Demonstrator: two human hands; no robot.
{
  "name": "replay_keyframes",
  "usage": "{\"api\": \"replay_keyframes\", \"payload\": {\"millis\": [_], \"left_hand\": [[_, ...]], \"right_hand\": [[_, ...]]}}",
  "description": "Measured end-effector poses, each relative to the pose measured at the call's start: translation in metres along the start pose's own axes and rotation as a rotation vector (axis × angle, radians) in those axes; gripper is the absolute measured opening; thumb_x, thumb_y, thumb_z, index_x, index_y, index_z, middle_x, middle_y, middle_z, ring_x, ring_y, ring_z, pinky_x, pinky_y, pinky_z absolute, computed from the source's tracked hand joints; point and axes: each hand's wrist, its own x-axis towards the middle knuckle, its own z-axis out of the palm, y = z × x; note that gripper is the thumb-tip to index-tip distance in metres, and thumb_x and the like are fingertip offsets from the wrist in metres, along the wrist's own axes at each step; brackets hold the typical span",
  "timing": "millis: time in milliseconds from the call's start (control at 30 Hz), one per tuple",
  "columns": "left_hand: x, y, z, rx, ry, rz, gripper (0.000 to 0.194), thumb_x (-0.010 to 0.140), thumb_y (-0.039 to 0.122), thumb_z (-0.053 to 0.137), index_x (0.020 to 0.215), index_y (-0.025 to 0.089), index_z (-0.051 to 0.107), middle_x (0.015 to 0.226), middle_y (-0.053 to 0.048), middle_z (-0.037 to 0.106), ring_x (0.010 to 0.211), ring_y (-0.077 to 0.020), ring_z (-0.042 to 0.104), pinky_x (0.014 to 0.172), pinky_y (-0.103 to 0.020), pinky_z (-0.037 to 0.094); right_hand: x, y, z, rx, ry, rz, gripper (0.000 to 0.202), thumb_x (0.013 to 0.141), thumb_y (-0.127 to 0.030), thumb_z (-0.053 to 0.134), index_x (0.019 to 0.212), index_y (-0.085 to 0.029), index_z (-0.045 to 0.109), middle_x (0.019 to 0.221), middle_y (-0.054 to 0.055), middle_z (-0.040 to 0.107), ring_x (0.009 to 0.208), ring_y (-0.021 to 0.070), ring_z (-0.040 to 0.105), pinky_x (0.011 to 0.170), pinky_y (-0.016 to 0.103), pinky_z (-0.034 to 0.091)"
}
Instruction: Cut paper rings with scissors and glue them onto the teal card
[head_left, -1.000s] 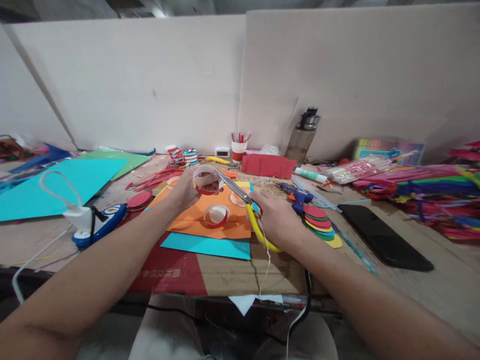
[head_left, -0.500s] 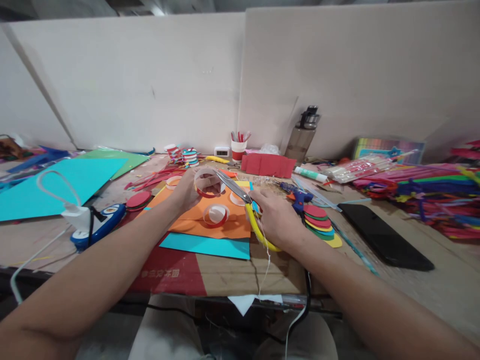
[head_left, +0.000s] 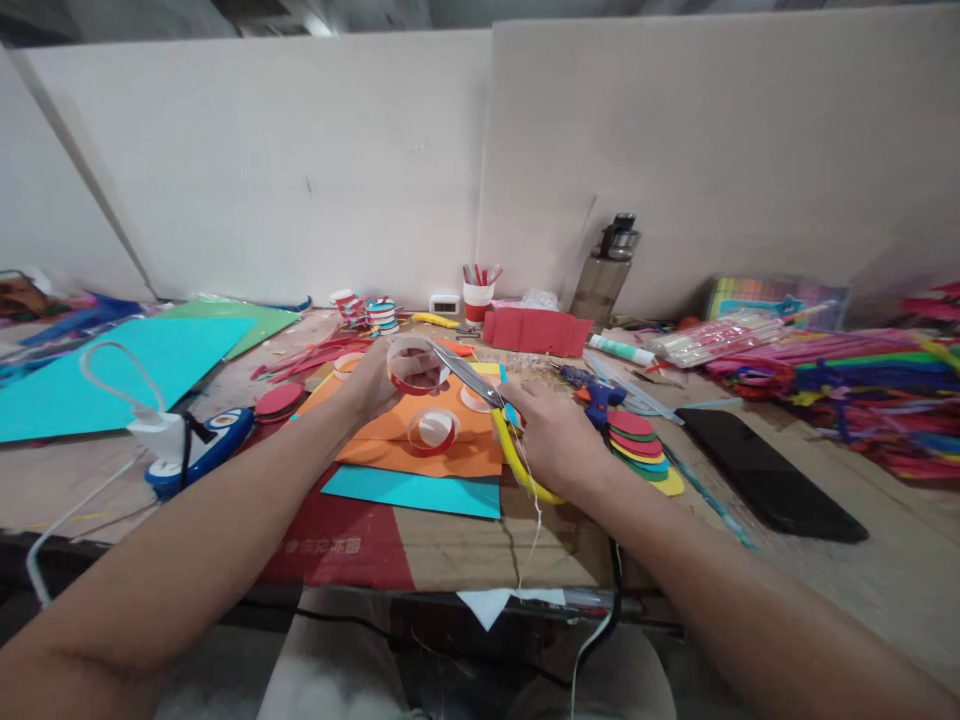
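Note:
My left hand (head_left: 375,380) grips a red-and-white paper ring (head_left: 412,382), held up above the orange sheets. In my right hand (head_left: 551,430) are yellow-handled scissors (head_left: 476,378), fingers closed round the handles. The blades point up and left, their tips at the ring's right edge; whether they touch its paper I cannot tell. A second red-and-white ring (head_left: 433,432) rests on the orange paper (head_left: 390,455) just below. Another pale ring (head_left: 346,366) lies beyond my left wrist. Turquoise paper (head_left: 420,492) sticks out under the orange sheets.
A blue glue gun (head_left: 598,395) and a fan of coloured foam pieces (head_left: 637,445) lie right of my right hand. Farther right is a black phone (head_left: 769,475). At left stands a blue power strip (head_left: 202,455). A bottle (head_left: 604,275) and red-and-white cup (head_left: 478,298) stand behind.
Almost nothing differs. The view has shifted very slightly; both hands, the ring and the scissors keep the same positions.

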Motion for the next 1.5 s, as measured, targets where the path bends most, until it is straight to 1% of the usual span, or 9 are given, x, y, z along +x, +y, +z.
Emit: {"api": "replay_keyframes", "payload": {"millis": [133, 367, 500, 600, 733, 800, 1033, 1267, 1500], "left_hand": [[0.000, 0.001, -0.002, 0.013, -0.003, -0.015, 0.029, 0.062, 0.033, 0.081, 0.069, 0.010, 0.064, 0.062, -0.003, 0.063, 0.056, -0.0151, 0.064, 0.053, -0.025, 0.051], [0.002, -0.005, -0.007, -0.004, -0.065, -0.013, 0.026, 0.068, 0.033, 0.078, 0.073, 0.011, 0.066, 0.066, -0.004, 0.064, 0.058, -0.0142, 0.064, 0.053, -0.023, 0.050], [0.003, -0.005, -0.006, 0.011, -0.058, -0.013, 0.028, 0.067, 0.034, 0.079, 0.070, 0.011, 0.064, 0.066, -0.005, 0.064, 0.060, -0.0153, 0.065, 0.053, -0.023, 0.050], [0.003, -0.003, -0.002, 0.000, -0.010, 0.007, 0.031, 0.064, 0.035, 0.081, 0.073, 0.012, 0.062, 0.067, -0.004, 0.064, 0.064, -0.0158, 0.066, 0.052, -0.023, 0.051], [0.003, 0.000, 0.001, -0.036, 0.158, 0.064, 0.034, 0.061, 0.032, 0.083, 0.078, 0.013, 0.060, 0.068, -0.002, 0.065, 0.062, -0.0123, 0.064, 0.053, -0.021, 0.050], [0.003, 0.001, 0.001, -0.034, 0.201, 0.088, 0.034, 0.059, 0.030, 0.084, 0.074, 0.013, 0.059, 0.067, -0.001, 0.065, 0.060, -0.0108, 0.063, 0.053, -0.019, 0.050], [0.000, 0.001, 0.006, -0.096, 0.092, 0.069, 0.036, 0.056, 0.034, 0.086, 0.071, 0.013, 0.061, 0.062, 0.000, 0.063, 0.056, -0.0108, 0.061, 0.055, -0.021, 0.050], [-0.001, 0.002, 0.006, -0.087, 0.103, 0.059, 0.036, 0.055, 0.031, 0.086, 0.073, 0.013, 0.060, 0.060, 0.001, 0.062, 0.054, -0.0102, 0.059, 0.053, -0.021, 0.048], [0.000, 0.000, 0.000, -0.053, 0.088, 0.068, 0.031, 0.061, 0.031, 0.084, 0.074, 0.013, 0.062, 0.061, 0.000, 0.062, 0.057, -0.0101, 0.059, 0.056, -0.021, 0.047]], "right_hand": [[0.000, 0.001, 0.001, -0.015, -0.001, -0.005, 0.036, 0.085, -0.022, 0.050, 0.120, -0.020, 0.058, 0.107, 0.011, 0.063, 0.086, 0.0232, 0.059, 0.073, 0.031, 0.040], [0.000, 0.000, -0.001, 0.008, -0.006, 0.001, 0.035, 0.086, -0.023, 0.051, 0.120, -0.020, 0.058, 0.108, 0.011, 0.063, 0.092, 0.0243, 0.059, 0.078, 0.032, 0.040], [0.000, 0.000, 0.000, 0.026, -0.008, 0.017, 0.032, 0.085, -0.022, 0.051, 0.116, -0.020, 0.059, 0.104, 0.011, 0.064, 0.091, 0.0238, 0.058, 0.077, 0.031, 0.040], [0.000, 0.000, 0.000, 0.039, -0.008, 0.026, 0.031, 0.085, -0.021, 0.050, 0.114, -0.020, 0.060, 0.102, 0.011, 0.064, 0.089, 0.0229, 0.058, 0.076, 0.030, 0.040], [0.001, 0.000, -0.001, 0.033, -0.010, 0.044, 0.029, 0.086, -0.021, 0.049, 0.112, -0.020, 0.060, 0.103, 0.011, 0.063, 0.089, 0.0222, 0.058, 0.075, 0.029, 0.039], [0.001, 0.000, 0.000, 0.010, -0.013, 0.053, 0.029, 0.086, -0.021, 0.049, 0.112, -0.020, 0.060, 0.104, 0.011, 0.063, 0.088, 0.0222, 0.058, 0.073, 0.029, 0.039], [0.000, -0.001, 0.002, -0.050, -0.002, 0.058, 0.035, 0.087, -0.032, 0.052, 0.120, -0.024, 0.057, 0.108, 0.011, 0.061, 0.085, 0.0238, 0.059, 0.065, 0.029, 0.036], [0.000, 0.000, 0.001, -0.039, -0.028, 0.048, 0.040, 0.084, -0.021, 0.050, 0.124, -0.023, 0.055, 0.108, 0.010, 0.061, 0.088, 0.0229, 0.058, 0.071, 0.030, 0.038], [0.000, 0.002, 0.001, 0.003, -0.008, 0.014, 0.033, 0.087, -0.023, 0.048, 0.118, -0.021, 0.058, 0.104, 0.010, 0.063, 0.087, 0.0223, 0.059, 0.072, 0.029, 0.039]]}}
